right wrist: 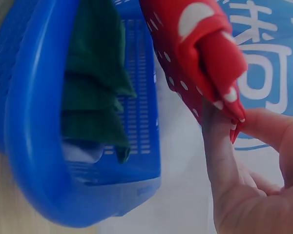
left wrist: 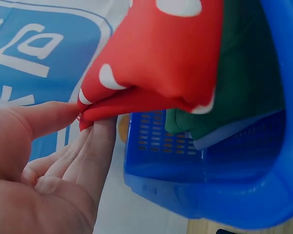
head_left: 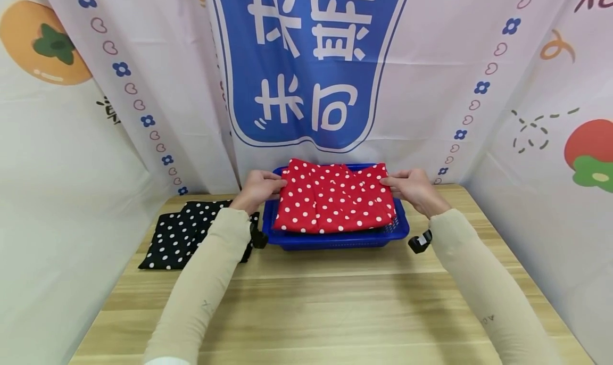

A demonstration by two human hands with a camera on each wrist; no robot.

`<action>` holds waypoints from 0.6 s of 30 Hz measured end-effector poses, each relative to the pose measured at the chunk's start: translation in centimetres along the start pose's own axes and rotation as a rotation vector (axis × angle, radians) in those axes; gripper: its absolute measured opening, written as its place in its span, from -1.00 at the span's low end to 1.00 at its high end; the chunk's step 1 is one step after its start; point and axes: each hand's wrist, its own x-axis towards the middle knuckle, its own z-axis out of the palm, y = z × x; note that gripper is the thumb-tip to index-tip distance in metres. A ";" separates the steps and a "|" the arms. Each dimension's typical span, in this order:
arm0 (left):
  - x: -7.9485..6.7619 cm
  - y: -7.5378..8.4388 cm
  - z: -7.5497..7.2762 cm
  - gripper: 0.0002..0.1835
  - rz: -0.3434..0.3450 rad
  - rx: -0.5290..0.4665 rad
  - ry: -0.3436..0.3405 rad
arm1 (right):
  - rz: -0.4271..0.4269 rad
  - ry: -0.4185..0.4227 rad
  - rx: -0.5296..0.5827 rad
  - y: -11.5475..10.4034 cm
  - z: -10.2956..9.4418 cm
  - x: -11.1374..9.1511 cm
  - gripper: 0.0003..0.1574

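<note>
A folded red cloth with white dots point(head_left: 335, 200) spans the top of a blue plastic basket point(head_left: 335, 243). My left hand point(head_left: 261, 188) pinches its left edge between thumb and fingers. At the opposite edge my right hand point(head_left: 414, 188) pinches a corner the same way. In both wrist views the cloth's folded ends show above the basket rim. Beneath it, inside the basket, lie folded green cloth point(right wrist: 93, 92) and a pale bluish cloth point(left wrist: 229, 134) under that. Most of the basket's contents are hidden by the red cloth in the head view.
Black cloth with white dots point(head_left: 174, 240) lies on the wooden table point(head_left: 335, 306) left of the basket, partly behind my left forearm. A printed curtain point(head_left: 182, 88) hangs right behind the basket, and more printed fabric walls both sides.
</note>
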 end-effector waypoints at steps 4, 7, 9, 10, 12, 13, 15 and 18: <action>0.6 -0.2 0.8 -0.67 0.015 0.029 0.010 | -0.012 0.030 -0.056 0.8 0.1 0.4 -0.42; 0.9 -0.7 1.4 -0.70 0.026 0.058 0.028 | -0.015 0.045 -0.078 1.5 0.3 0.7 -0.47; 1.0 -1.1 1.7 -0.71 0.024 0.093 0.047 | -0.016 0.050 -0.087 1.9 0.5 0.9 -0.50; 1.1 -1.3 1.9 -0.72 0.027 0.118 0.059 | -0.018 0.055 -0.089 2.0 0.6 0.9 -0.52; 1.3 -1.7 2.2 -0.73 0.039 0.171 0.086 | -0.021 0.068 -0.101 2.3 0.8 1.1 -0.57; 1.4 -1.8 2.3 -0.74 0.048 0.199 0.102 | -0.028 0.075 -0.113 2.4 1.0 1.1 -0.59; 1.5 -2.2 2.6 -0.75 0.069 0.242 0.128 | -0.051 0.086 -0.145 2.6 1.3 1.2 -0.63; 1.7 -2.6 2.8 -0.77 0.092 0.289 0.148 | -0.103 0.111 -0.228 3.0 1.8 1.4 -0.66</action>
